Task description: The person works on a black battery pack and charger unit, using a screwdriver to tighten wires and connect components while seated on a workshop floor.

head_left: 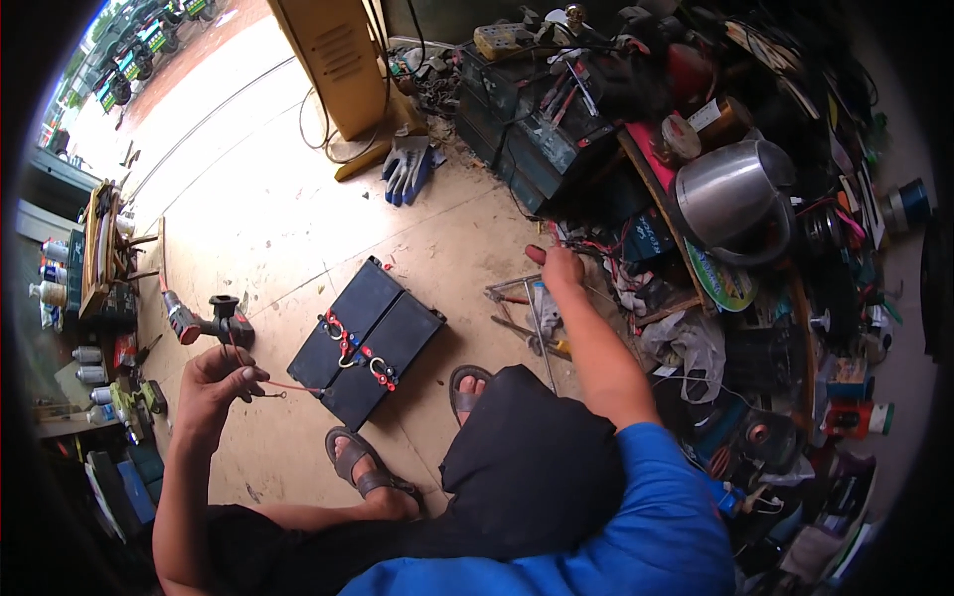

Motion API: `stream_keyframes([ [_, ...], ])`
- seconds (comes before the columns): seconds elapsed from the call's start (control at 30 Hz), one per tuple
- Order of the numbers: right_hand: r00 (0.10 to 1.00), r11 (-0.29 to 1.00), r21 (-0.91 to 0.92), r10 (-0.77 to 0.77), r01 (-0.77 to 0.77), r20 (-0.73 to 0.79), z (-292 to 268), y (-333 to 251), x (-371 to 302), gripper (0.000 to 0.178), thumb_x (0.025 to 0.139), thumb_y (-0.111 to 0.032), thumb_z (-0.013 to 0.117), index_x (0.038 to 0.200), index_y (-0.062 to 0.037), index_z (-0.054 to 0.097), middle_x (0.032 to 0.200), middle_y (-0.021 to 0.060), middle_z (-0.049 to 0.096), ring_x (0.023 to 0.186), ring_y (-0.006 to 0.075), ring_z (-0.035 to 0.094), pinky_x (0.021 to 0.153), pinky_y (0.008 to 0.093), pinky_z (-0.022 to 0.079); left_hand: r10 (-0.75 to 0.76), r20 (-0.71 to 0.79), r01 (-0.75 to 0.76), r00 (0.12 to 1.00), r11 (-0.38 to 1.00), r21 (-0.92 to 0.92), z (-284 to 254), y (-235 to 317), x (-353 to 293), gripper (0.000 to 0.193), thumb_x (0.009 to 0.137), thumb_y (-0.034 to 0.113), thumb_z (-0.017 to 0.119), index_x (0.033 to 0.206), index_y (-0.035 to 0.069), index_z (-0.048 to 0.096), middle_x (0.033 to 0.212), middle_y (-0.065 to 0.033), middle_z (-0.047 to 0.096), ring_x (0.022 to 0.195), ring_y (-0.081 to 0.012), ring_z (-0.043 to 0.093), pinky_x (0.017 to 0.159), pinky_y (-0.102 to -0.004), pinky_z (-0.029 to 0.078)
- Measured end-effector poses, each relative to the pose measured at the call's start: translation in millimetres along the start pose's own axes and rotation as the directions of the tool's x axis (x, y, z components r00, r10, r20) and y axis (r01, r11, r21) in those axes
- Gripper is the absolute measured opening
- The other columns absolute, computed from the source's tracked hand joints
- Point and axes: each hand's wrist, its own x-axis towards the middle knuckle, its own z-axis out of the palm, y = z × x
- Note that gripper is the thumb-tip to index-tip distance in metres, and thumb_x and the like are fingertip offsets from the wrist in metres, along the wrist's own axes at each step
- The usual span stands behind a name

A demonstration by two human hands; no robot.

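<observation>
My left hand (217, 389) is closed, thumb against fingers, on a thin red wire (292, 385). One stretch runs to the near end of the black batteries (402, 343); a ring terminal (282, 395) hangs by my fingers. The batteries lie side by side on the floor before my feet, with red, blue and white connectors (343, 338) on top. My right hand (563, 268) reaches out above a metal frame (532, 303), beside the clutter on the right. A dark reddish tip shows at its left side; its other fingers are mostly hidden, so its grip is unclear.
A red and black cordless power tool (211, 320) stands left of the batteries. Blue and white work gloves (405, 169) lie by a yellow cabinet (333, 65). On the right are a steel kettle (730, 194), a dark toolbox (532, 149) and tangled cables. Shelves with spray cans (50, 273) line the left.
</observation>
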Motion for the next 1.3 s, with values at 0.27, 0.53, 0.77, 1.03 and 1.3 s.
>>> stream_keyframes([
  [0.27,0.961,0.948,0.316,0.124,-0.042,-0.246,-18.0,-6.9,-33.1,0.025,0.081,-0.024,0.072,0.097,-0.0041,0.073,0.094,0.0221,0.075,0.087,0.0427,0.071,0.076,0.0514,0.057,-0.04,-0.034,0.04,0.999,0.999,0.002,-5.3,-11.5,-1.1,0.012,0.092,0.01,0.074,0.097,0.001,0.066,0.089,-0.0105,0.075,0.072,-0.0144,0.069,0.064,-0.0259,0.052],
  [0.53,0.907,0.869,0.38,0.395,-0.316,-0.148,-23.3,79.7,-16.8,0.037,0.073,-0.035,0.08,0.094,-0.0053,0.075,0.088,0.0232,0.073,0.086,0.0422,0.072,0.075,0.0494,0.056,-0.043,0.011,0.043,0.999,0.998,-0.054,2.3,-0.3,6.2,0.017,0.092,0.015,0.076,0.099,0.003,0.066,0.09,-0.0103,0.075,0.072,-0.0151,0.069,0.065,-0.0266,0.053],
  [0.77,0.97,0.963,0.201,0.206,-0.178,-0.13,22.5,71.6,19.1,0.03,0.074,-0.031,0.077,0.092,-0.0059,0.077,0.093,0.0246,0.073,0.092,0.0435,0.07,0.08,0.0515,0.056,-0.041,0.042,0.043,0.998,0.998,-0.041,11.3,5.6,14.1,0.015,0.093,0.012,0.074,0.1,0.002,0.066,0.091,-0.0109,0.076,0.076,-0.016,0.071,0.067,-0.0274,0.053],
  [1.03,0.953,0.976,0.215,0.098,-0.035,-0.288,-12.9,36.4,-11.4,0.025,0.08,-0.026,0.071,0.086,-0.0018,0.075,0.08,0.026,0.07,0.075,0.0445,0.069,0.069,0.05,0.055,-0.059,0.018,0.061,0.998,0.976,-0.209,0.7,4.7,4.6,0.014,0.096,0.014,0.068,0.104,0.003,0.067,0.085,-0.006,0.071,0.081,-0.0171,0.069,0.081,-0.0317,0.054],
  [1.3,0.9,0.433,0.881,-0.436,0.189,0.021,-250.4,-153.1,-116.8,0.018,0.085,-0.009,0.081,0.099,-0.0001,0.076,0.083,-0.0034,0.069,0.076,0.0049,0.06,0.07,0.0235,0.05,0.027,0.275,0.153,0.961,0.775,-0.613,18.3,34.8,-3.9,0.015,0.103,0.02,0.058,0.104,0.005,0.06,0.095,-0.0108,0.07,0.099,-0.0303,0.071,0.094,-0.046,0.057],
])
